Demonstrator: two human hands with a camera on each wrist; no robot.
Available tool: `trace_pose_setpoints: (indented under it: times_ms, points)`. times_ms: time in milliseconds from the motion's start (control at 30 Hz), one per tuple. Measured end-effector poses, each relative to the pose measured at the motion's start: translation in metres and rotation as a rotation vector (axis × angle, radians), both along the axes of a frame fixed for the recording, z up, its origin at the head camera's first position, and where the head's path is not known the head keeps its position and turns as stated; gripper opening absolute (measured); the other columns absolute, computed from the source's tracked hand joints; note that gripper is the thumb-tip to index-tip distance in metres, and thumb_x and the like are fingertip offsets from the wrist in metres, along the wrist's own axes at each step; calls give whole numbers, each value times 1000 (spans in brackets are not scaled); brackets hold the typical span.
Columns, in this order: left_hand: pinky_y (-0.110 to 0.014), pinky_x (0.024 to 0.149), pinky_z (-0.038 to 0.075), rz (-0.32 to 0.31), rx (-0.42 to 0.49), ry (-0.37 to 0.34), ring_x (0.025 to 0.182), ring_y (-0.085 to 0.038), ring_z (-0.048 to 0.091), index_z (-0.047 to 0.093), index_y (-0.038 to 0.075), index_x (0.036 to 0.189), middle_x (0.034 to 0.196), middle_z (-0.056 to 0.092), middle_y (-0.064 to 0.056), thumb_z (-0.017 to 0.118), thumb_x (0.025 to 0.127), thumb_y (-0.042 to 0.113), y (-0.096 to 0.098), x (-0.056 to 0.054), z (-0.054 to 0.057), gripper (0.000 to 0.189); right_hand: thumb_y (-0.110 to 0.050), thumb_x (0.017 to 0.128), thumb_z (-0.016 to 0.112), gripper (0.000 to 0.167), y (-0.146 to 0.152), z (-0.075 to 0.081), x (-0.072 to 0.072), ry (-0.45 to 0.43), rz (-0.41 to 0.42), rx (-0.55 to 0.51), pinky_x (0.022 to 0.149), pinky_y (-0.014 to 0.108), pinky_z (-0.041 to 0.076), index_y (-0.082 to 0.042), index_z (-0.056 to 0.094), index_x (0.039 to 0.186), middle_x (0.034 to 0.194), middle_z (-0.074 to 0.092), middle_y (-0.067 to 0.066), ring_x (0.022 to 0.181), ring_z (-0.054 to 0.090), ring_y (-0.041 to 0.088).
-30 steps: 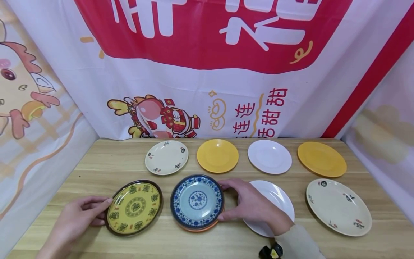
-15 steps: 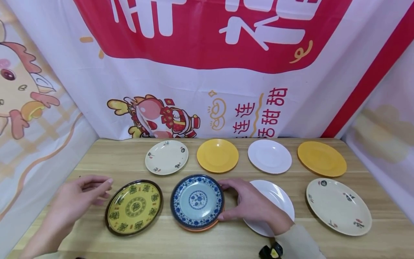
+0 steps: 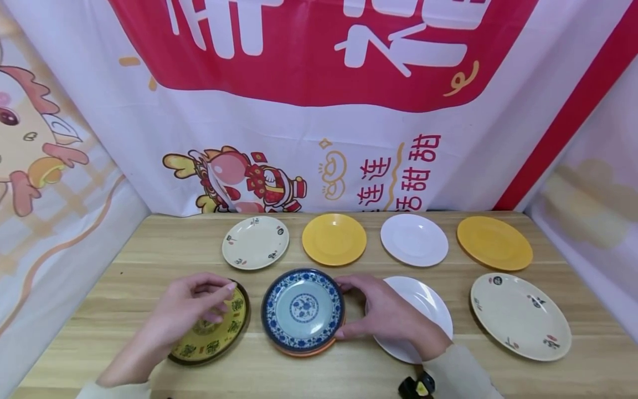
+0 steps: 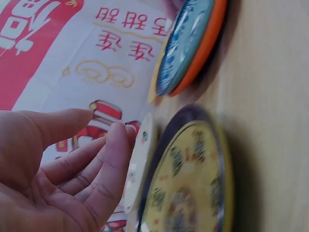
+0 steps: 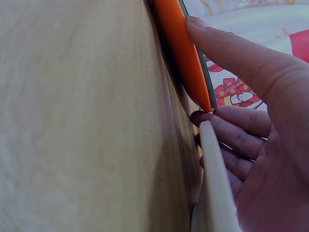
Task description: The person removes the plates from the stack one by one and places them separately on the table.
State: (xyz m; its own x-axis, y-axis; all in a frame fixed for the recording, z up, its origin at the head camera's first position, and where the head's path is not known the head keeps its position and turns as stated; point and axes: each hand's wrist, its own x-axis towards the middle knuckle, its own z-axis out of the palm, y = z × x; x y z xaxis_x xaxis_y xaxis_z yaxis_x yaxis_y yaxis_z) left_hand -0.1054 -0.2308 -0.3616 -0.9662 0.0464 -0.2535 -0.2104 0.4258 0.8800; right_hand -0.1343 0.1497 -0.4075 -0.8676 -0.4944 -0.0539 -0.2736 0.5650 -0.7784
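Note:
A round blue patterned plate (image 3: pixel 304 309) lies on top of an orange plate (image 5: pixel 181 53), whose edge shows beneath it. My right hand (image 3: pixel 386 316) holds this pair at the right rim, thumb at the near side and fingers farther back. A yellow-green plate with a dark brown rim (image 4: pixel 193 179) lies to the left. Above it hovers my left hand (image 3: pixel 186 310), fingers loosely bent and holding nothing; in the head view it hides part of that plate. Under my right forearm a white plate (image 3: pixel 423 299) is partly covered.
Along the back stand a cream plate (image 3: pixel 255 243), a yellow plate (image 3: pixel 334 239), a white plate (image 3: pixel 415 240) and another yellow plate (image 3: pixel 494 243). A larger cream plate (image 3: pixel 520 317) lies front right on the wooden table (image 3: pixel 119 310). Printed cloth (image 3: pixel 319 94) walls the back and sides.
My left hand has let go of the yellow-green plate's left edge, lifted, and moved right over it. The right hand stays at the blue plate's rim.

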Motion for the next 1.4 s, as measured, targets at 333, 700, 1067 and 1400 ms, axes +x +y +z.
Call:
trace_pose_setpoints:
  times_ms: [333, 700, 1067, 1400]
  points:
    - [-36, 70, 70, -79, 63, -14, 86, -24, 76, 66, -7, 132, 111, 77, -17, 74, 102, 18, 31, -6, -21, 39, -49, 71, 100, 93, -1, 0, 0, 20, 8, 0, 125, 55, 47, -21, 61, 151, 139, 69, -6, 134, 61, 19]
    - [-35, 65, 69, -55, -39, -17, 80, -24, 73, 67, -3, 133, 105, 76, -13, 78, 98, 16, 42, -5, -20, 41, -48, 72, 100, 91, -1, 0, 0, 14, 3, -2, 125, 56, 46, -22, 62, 150, 139, 69, -6, 134, 61, 19]
    - [-33, 66, 69, -90, -86, 19, 78, -22, 73, 70, -2, 126, 104, 78, -12, 77, 98, 13, 48, -5, -14, 33, -48, 72, 100, 91, -1, 0, 1, 13, 6, -7, 125, 56, 47, -22, 62, 150, 140, 69, -6, 135, 61, 19]
    - [-32, 61, 68, -74, -105, 49, 74, -20, 74, 70, -2, 126, 100, 79, -10, 77, 99, 12, 55, -5, -12, 31, -46, 73, 100, 91, 0, 2, 0, -4, 7, -13, 126, 55, 46, -21, 61, 151, 143, 68, -5, 137, 60, 20]
